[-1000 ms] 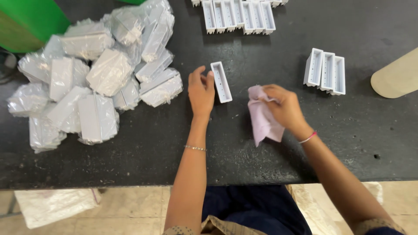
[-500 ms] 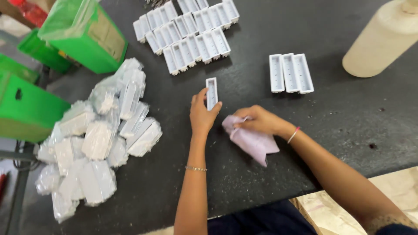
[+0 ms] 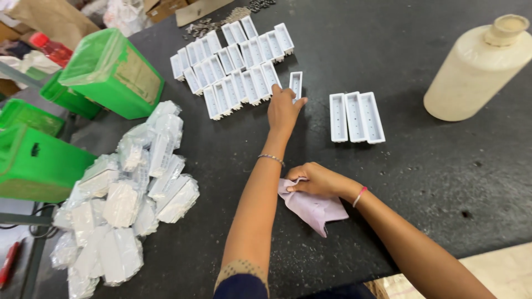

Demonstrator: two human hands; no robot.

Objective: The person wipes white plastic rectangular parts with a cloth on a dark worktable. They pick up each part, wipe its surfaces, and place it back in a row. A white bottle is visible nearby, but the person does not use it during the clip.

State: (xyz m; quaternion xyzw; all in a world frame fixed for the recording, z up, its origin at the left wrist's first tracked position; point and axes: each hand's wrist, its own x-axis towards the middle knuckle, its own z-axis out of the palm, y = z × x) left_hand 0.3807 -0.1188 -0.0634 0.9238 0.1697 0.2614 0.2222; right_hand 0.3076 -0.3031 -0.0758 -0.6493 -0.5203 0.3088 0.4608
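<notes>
Head view: white tray under left hand

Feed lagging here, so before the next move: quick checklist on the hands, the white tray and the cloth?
1. Left hand on the single white tray: ok, fingers touch it.
2. Tray lifted or resting on the table: cannot tell.
3. Tray beside the tray rows: ok, at their right end.
4. Right hand on the pink cloth: ok.
5. Set of three trays apart from the hands: ok.
</notes>
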